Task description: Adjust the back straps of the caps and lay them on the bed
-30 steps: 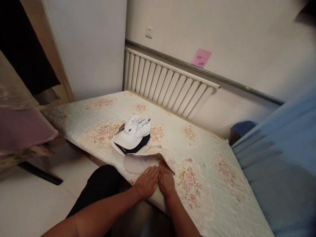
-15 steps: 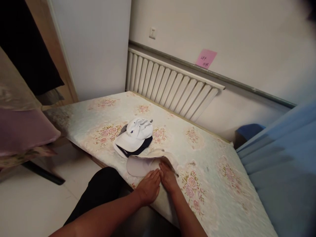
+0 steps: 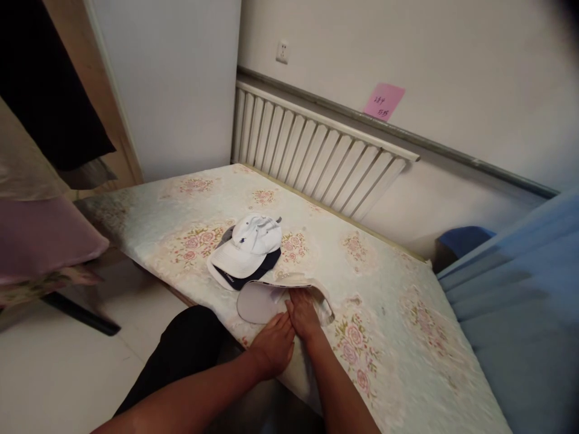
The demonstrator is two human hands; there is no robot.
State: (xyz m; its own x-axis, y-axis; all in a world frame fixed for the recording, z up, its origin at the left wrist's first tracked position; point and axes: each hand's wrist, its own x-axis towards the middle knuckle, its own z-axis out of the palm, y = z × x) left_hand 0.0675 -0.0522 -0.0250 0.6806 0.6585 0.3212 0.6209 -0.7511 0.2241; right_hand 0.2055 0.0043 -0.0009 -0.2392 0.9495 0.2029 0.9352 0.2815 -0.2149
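cream cap (image 3: 260, 304) lies upturned on the floral mattress (image 3: 384, 337), close to its near edge. its long axis runs left to right, brim toward the left and crown toward the right. right hand (image 3: 304, 314) is the nearer one, its fingers stretched flat onto the crown's inside, pressing rather than pinching. left hand (image 3: 274, 345) lies flat beside it with fingers extended, tips at the cap's near rim below the brim, gripping nothing. just beyond the cap, a white cap (image 3: 249, 242) sits stacked on a navy cap (image 3: 248, 277). farther back a radiator (image 3: 316, 150) lines the wall under a pink note (image 3: 383, 101), and blue fabric (image 3: 520, 289) hangs at the right.
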